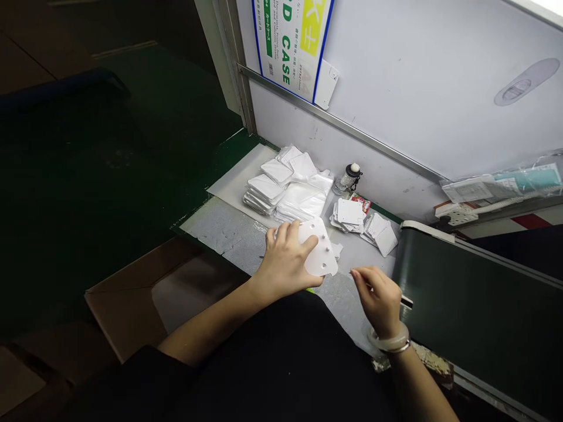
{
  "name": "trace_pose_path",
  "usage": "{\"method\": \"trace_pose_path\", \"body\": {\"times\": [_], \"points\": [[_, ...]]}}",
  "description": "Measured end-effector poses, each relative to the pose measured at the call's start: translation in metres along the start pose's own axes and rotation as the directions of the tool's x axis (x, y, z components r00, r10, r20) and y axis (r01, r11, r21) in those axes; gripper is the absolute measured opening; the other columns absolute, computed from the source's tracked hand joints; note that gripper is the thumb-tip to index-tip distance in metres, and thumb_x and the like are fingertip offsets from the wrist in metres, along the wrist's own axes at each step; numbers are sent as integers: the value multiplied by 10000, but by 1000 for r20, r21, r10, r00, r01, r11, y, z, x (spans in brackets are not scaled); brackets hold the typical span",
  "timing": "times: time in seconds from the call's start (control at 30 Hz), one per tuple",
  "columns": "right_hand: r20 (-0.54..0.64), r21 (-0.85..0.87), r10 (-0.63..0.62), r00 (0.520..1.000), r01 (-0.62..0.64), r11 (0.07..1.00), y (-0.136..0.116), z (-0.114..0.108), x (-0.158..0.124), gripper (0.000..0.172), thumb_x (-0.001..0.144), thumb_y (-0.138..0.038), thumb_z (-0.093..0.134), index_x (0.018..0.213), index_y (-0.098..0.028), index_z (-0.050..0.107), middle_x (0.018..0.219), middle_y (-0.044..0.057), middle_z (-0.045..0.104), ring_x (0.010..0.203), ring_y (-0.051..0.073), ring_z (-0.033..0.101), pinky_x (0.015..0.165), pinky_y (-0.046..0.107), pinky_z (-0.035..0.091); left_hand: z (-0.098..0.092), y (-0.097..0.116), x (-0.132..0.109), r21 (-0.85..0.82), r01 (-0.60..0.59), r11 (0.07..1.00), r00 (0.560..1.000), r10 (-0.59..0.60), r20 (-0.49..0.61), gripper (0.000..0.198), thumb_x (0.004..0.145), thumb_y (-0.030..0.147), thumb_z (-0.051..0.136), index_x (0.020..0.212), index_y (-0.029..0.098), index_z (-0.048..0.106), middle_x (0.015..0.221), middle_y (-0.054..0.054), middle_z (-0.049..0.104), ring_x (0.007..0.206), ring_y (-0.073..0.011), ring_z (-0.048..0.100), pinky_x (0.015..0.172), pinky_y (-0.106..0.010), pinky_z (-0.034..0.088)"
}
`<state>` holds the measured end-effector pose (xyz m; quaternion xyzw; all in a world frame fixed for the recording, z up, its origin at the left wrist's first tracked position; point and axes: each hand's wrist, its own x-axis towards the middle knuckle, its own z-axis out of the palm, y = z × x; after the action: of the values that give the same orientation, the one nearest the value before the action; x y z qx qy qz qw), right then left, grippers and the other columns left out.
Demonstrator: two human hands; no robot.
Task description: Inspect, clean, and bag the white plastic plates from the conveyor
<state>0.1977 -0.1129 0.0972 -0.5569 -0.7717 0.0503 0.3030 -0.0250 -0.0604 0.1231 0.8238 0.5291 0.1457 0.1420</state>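
My left hand [284, 262] grips a white, semi-translucent plastic card [322, 262] with several small round holes or studs, pressing it against the grey work surface. My right hand [377, 300] hovers to the right of that card, with its fingertips pinched together and nothing visible between them. A jade-like bangle and a thin metal bracelet [389, 341] circle that wrist. Stacks of white square cards [349, 212] lie just beyond the hands. Further back sit piles of white packets in clear plastic [281, 187].
A small bottle with a dark cap [349, 179] stands against the white wall, beneath a metal rail and a poster reading "CASE" [285, 47]. A dark green conveyor belt [470, 299] runs along the right. An open cardboard box [145, 293] sits at lower left, beside a dark green surface.
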Motion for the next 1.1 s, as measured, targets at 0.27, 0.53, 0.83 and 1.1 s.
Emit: {"method": "trace_pose_path", "body": {"times": [0.27,0.53,0.83,1.1], "points": [[59,118,141,988,-147,982,5,4,-3,386,883,-368,572,548,-179,544,446,-40,491,404,79,434,429,218,318,-3,5,0,12,-23,1000,1000,23,-1,505,592,459,723,1013,208,604,1270,-189,435,1162,-384,387,947,-551,299],[250,519,341,906,-423,743,-33,20,6,280,854,-379,586,664,-173,586,542,-28,544,475,86,452,458,210,374,-1,9,-2,69,-37,997,997,41,-64,488,638,494,700,1013,194,617,1322,-228,409,1194,-405,381,975,-588,268],[485,728,351,801,-592,345,-24,29,4,256,816,-410,640,793,-157,604,604,-17,592,416,55,409,381,190,344,-1,7,-2,91,-88,992,991,97,-93,497,656,479,726,1045,198,595,1398,-244,379,1272,-425,361,1031,-627,221],[425,883,483,766,-468,-35,-16,22,12,263,822,-342,660,681,-161,531,506,-68,517,352,-9,246,371,137,225,12,-14,4,-370,-422,828,786,131,-604,1192,595,523,793,1460,253,18,1534,-267,71,1401,-418,191,1077,-673,134]]}}
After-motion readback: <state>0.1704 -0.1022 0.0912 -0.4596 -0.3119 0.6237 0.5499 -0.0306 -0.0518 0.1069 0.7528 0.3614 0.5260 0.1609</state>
